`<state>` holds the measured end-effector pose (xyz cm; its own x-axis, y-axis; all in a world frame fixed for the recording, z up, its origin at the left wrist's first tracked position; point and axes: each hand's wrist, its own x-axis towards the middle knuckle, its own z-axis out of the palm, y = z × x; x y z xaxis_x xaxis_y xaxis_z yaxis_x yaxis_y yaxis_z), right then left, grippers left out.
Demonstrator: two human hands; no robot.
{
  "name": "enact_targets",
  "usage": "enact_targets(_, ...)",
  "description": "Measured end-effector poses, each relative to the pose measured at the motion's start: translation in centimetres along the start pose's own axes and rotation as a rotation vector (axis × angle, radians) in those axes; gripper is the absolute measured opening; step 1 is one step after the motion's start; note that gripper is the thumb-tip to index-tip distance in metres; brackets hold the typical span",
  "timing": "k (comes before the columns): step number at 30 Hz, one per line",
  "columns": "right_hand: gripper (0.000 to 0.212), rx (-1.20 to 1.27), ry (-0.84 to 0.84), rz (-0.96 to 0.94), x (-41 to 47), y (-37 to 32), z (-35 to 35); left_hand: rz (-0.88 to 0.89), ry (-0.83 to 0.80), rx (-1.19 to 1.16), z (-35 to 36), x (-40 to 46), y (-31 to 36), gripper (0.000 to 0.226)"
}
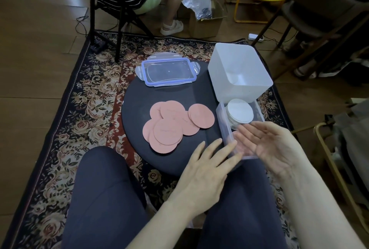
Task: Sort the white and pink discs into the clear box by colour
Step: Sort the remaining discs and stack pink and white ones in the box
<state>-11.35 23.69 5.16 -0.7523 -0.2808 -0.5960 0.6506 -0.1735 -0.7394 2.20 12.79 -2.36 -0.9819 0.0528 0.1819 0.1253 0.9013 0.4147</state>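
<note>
Several pink discs point(171, 126) lie overlapping on the round black table point(139, 97). The clear box point(224, 121) stands at the table's right edge with a stack of white discs point(239, 113) in its far end. Pink shows through the box's near end, partly hidden by my right hand. My right hand point(271, 145) hovers palm-up over the near end of the box, fingers spread, holding nothing. My left hand point(205, 167) rests flat with its fingertips touching the box's near left wall.
The clear lid with blue rim point(168, 71) lies at the table's far side. A white tub point(239, 71) stands behind the clear box. My knees are below the table. A seated person, chairs and a cardboard box are beyond the patterned rug.
</note>
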Motion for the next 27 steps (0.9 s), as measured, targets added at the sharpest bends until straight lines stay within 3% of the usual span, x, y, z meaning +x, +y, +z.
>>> enact_targets(6, 0.01, -0.069, 0.002, -0.061, -0.1, -0.4, 0.5, 0.023, 0.001, 0.033, 0.2, 0.0, -0.2, 0.074)
enact_targets(10, 0.006, -0.088, -0.021, -0.065, -0.4, -0.1, 0.4, 0.009, 0.07, 0.035, 0.2, -0.3, -0.5, 0.066)
enact_targets(11, 0.005, -0.092, 0.005, -0.102, -0.5, 0.0, 0.5, -0.027, 0.128, 0.011, 0.1, -0.5, -0.8, 0.061)
enact_targets(14, 0.033, -0.196, 0.108, -0.274, -1.3, 0.8, 1.1, -0.262, 0.404, -0.128, -0.3, -1.5, -2.2, 0.045)
enact_targets(17, 0.024, -0.42, -0.044, -0.381, -2.5, 3.1, 3.2, -0.559, 0.586, -0.106, -1.0, -2.8, -4.2, 0.042)
enact_targets(19, 0.023, -0.571, -0.144, -0.404, -2.3, 5.4, 4.5, -0.724, 0.582, -0.015, -1.4, -3.5, -5.3, 0.054)
enact_targets(22, 0.023, -0.861, -0.172, -0.499, -0.8, 8.4, 6.2, -0.881, 0.432, 0.124, -1.5, -4.3, -6.6, 0.078)
enact_targets(27, 0.051, -1.219, -0.105, -0.52, 1.8, 10.3, 8.5, -0.862, 0.29, 0.225, -0.9, -4.9, -6.8, 0.075)
